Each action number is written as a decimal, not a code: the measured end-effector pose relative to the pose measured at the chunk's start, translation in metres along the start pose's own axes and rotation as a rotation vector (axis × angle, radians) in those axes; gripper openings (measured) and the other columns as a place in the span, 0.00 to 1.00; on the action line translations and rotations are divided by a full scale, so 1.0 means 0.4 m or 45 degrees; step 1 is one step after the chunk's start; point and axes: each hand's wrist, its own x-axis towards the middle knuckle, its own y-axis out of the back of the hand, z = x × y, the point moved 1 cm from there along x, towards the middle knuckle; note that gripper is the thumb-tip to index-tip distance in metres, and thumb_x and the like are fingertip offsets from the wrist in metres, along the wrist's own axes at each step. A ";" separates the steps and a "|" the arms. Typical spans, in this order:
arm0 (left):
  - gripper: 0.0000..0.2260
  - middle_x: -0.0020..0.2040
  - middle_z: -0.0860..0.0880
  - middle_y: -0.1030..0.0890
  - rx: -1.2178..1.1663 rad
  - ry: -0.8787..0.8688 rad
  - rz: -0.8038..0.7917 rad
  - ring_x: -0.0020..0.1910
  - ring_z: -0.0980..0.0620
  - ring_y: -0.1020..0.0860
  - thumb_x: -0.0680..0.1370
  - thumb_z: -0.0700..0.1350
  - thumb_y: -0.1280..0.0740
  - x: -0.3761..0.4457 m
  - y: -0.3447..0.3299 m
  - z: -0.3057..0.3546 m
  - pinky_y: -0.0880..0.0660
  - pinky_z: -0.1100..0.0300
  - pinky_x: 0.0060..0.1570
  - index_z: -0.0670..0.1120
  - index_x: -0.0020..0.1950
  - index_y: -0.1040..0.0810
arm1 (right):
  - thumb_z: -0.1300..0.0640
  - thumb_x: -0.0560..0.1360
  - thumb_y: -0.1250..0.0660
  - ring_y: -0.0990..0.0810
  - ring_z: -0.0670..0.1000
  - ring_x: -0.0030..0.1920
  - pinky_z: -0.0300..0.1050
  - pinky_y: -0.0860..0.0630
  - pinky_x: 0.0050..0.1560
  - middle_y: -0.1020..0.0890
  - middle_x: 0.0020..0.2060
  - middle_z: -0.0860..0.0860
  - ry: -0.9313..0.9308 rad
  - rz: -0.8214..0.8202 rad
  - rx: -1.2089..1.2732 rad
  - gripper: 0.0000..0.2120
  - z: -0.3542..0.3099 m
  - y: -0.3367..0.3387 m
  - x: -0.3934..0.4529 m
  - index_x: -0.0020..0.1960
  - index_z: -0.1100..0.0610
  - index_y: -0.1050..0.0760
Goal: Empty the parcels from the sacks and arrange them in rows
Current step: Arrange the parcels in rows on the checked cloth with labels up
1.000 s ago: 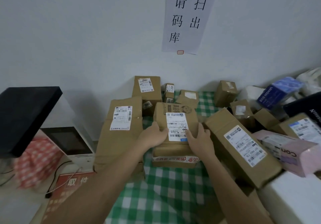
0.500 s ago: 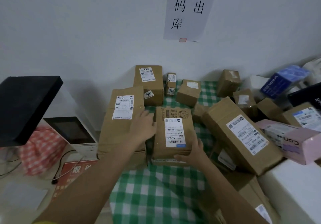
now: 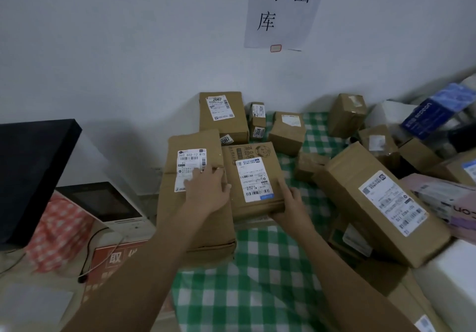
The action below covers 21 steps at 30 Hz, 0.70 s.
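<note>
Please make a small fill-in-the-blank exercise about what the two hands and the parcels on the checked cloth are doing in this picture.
1. The right hand grips the near right corner of the ____ parcel, the one printed with a cartoon face.
2. The left hand rests flat on the tall parcel standing to the ____ of it.
3. The parcels lie on a cloth checked white and ____.
4. The parcel at the wall bears the number ____.

Missing words: middle; left; green; 2097
</note>
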 end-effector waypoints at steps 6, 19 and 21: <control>0.23 0.69 0.48 0.32 0.091 -0.095 0.033 0.65 0.43 0.33 0.79 0.60 0.41 0.016 0.035 -0.020 0.29 0.51 0.56 0.50 0.70 0.33 | 0.53 0.72 0.28 0.37 0.57 0.70 0.53 0.28 0.64 0.48 0.74 0.56 -0.074 0.064 -0.217 0.46 -0.057 -0.026 0.069 0.77 0.40 0.56; 0.17 0.62 0.44 0.29 0.337 -0.176 0.072 0.53 0.47 0.25 0.81 0.54 0.42 0.085 0.036 0.017 0.33 0.59 0.41 0.45 0.64 0.29 | 0.42 0.76 0.37 0.43 0.58 0.72 0.56 0.34 0.69 0.42 0.73 0.54 0.187 0.138 -0.825 0.31 -0.111 -0.016 0.069 0.74 0.47 0.45; 0.17 0.63 0.44 0.30 0.341 -0.156 0.076 0.54 0.46 0.25 0.81 0.54 0.43 0.082 0.027 0.018 0.33 0.59 0.41 0.45 0.65 0.30 | 0.43 0.76 0.36 0.44 0.58 0.73 0.56 0.36 0.70 0.43 0.73 0.54 0.177 0.102 -0.791 0.31 -0.114 -0.013 0.068 0.74 0.48 0.45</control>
